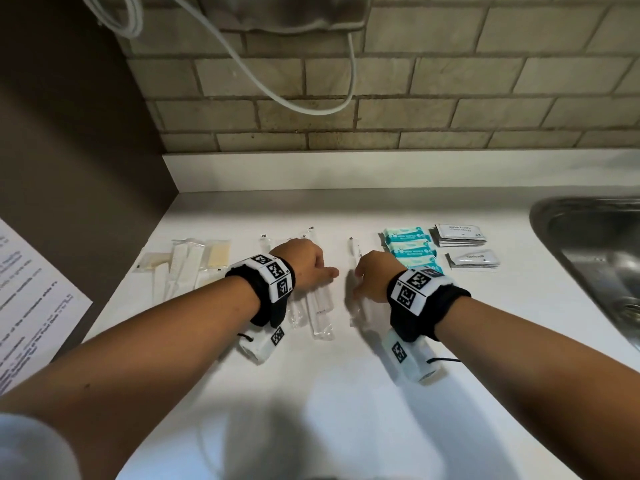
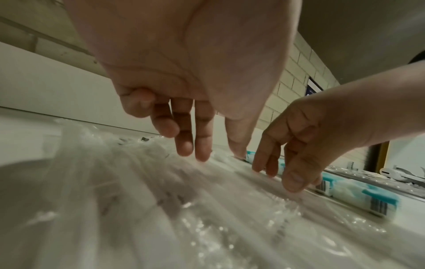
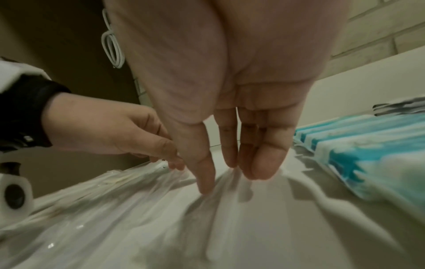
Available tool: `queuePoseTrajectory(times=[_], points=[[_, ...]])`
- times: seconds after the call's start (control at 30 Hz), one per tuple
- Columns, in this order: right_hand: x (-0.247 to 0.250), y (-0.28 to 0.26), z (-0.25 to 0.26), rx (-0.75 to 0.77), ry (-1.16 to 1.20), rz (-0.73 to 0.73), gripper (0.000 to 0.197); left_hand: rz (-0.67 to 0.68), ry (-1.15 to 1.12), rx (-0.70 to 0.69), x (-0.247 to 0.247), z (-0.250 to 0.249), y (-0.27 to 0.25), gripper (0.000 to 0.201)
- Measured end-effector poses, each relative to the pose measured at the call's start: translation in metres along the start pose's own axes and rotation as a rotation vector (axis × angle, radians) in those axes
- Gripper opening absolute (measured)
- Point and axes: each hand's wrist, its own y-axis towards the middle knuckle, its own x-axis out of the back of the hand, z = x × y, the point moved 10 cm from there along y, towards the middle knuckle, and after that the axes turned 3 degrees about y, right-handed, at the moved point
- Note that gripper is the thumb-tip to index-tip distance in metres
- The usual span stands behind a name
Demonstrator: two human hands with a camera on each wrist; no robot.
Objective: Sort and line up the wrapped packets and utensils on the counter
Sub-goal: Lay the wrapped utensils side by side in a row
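While both forearms are reaching forward over the white counter (image 1: pixel 346 393), the left hand (image 1: pixel 300 263) is hovering palm down over a group of clear-wrapped utensils (image 1: pixel 320 308), fingers straight and pointing down, holding nothing. Right hand (image 1: pixel 375 274) is lying palm down just beside it, fingers extended, fingertips (image 3: pixel 207 183) pressing on a separate clear-wrapped utensil (image 1: pixel 356 306) that is lying lengthwise. Teal wipe packets (image 1: pixel 412 251) are sitting stacked just right of that hand; grey sachets (image 1: pixel 459 234) beyond them, near the sink (image 1: pixel 588 244). Wrapped combs and beige packets (image 1: pixel 194 263) are lying to the left.
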Motion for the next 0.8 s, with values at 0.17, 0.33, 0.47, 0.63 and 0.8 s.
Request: queuePoseTrajectory(times=[0.17, 0.33, 0.47, 0.63, 0.8], points=[[0.006, -0.007, 0.005, 0.070, -0.028, 0.035, 0.058, 0.043, 0.159, -0.060, -0.003, -0.024, 0.004, 0.060], [-0.001, -0.014, 0.000, 0.059, -0.133, 0.126, 0.058, 0.101, 0.266, -0.005, -0.006, -0.027, 0.004, 0.054], [0.004, -0.013, -0.006, 0.017, -0.120, 0.115, 0.065, 0.014, 0.096, -0.003, 0.005, -0.034, 0.005, 0.040], [0.018, -0.011, -0.007, 0.041, -0.110, 0.083, 0.062, 0.033, -0.286, -0.046, 0.004, -0.046, 0.002, 0.031], [0.028, -0.009, 0.000, 0.113, -0.027, 0.006, 0.061, 0.111, -0.151, -0.076, -0.020, -0.039, -0.002, 0.037]])
